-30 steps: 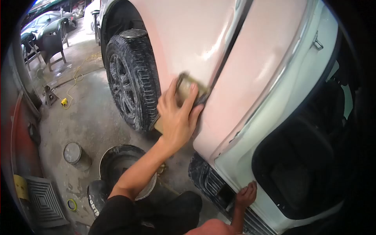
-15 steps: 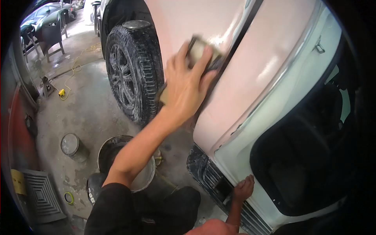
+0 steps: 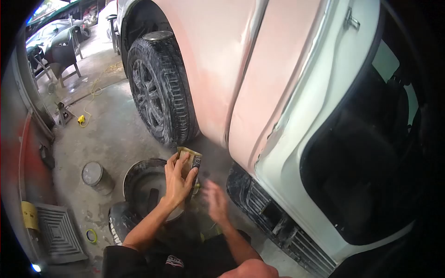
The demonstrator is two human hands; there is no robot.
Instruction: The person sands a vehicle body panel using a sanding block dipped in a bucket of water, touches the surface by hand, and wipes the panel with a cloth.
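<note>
So your left hand [image 3: 176,181] has a snug grip on that tan, flat sandpaper-like pad with a dark printed edge [image 3: 191,159], thumb on one side and fingers over the other. The pad's clear of the bodywork, just below the dusty black tyre [image 3: 176,92] in your view, and it overlaps the far edge of the big round dark basin [image 3: 133,178]; can't tell how high above it you've got it. Your right hand [image 3: 215,200] is next to the left one, well apart from the pad, but it's so blurred I can't tell how wide those fingers are. The white car body with pink patches [image 3: 222,69] takes up the upper middle, with a ridged black side step [image 3: 273,222] along the bottom. You've got a round metal lid [image 3: 157,35] lying on top of the tyre, plus a grey cylindrical can [image 3: 94,173] on the concrete floor [image 3: 111,139] left of the basin, and a yellow-green ring [image 3: 87,236] further down, beside a grey panel with nested square ridges [image 3: 56,234].
</note>
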